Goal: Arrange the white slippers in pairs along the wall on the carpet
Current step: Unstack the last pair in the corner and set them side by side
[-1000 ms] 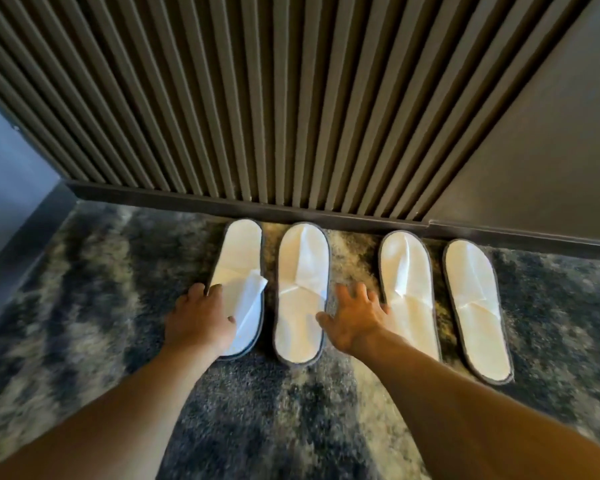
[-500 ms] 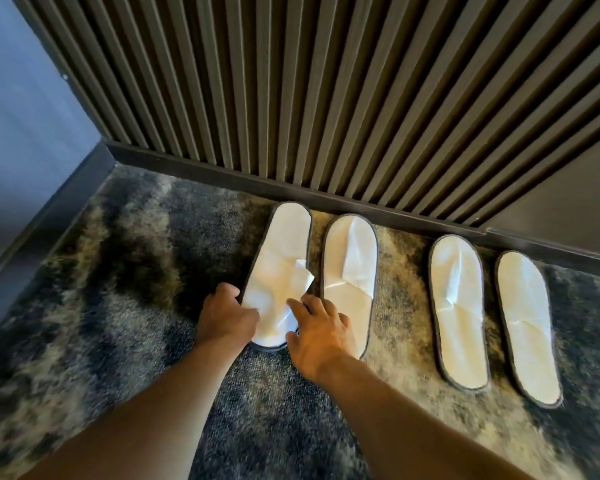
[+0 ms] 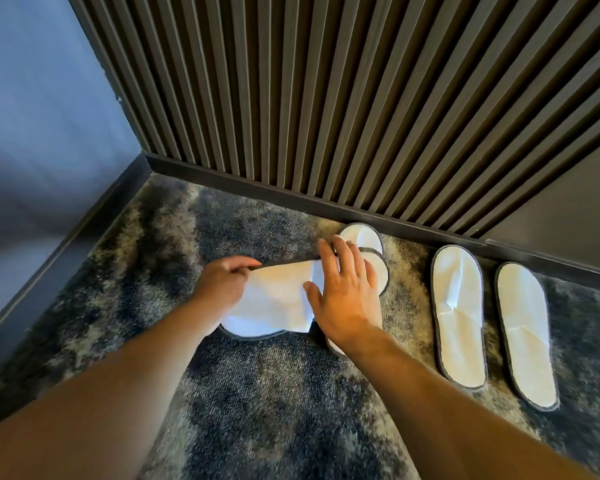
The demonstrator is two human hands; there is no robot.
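Several white slippers with grey trim lie on the mottled carpet (image 3: pixel 264 403) by the slatted wall (image 3: pixel 291 98). My left hand (image 3: pixel 224 284) grips the leftmost slipper (image 3: pixel 274 303), which is turned sideways and tilted, partly over its neighbour. My right hand (image 3: pixel 345 296) lies flat with spread fingers on that second slipper (image 3: pixel 364 239), hiding most of it; only its toe by the skirting and a bit of its heel show. To the right, a pair stands side by side, toes to the wall: one slipper (image 3: pixel 459 317) and another (image 3: pixel 525 334).
A dark skirting board (image 3: pixel 291 199) runs under the slatted wall. A blue-grey wall (image 3: pixel 42 116) with its own skirting closes the left side, forming a corner. A plain dark panel (image 3: pixel 568 202) is at the right.
The leftmost slipper has been lifted and swung sideways by my left hand. My right hand has moved up onto the second slipper. The view has shifted left.
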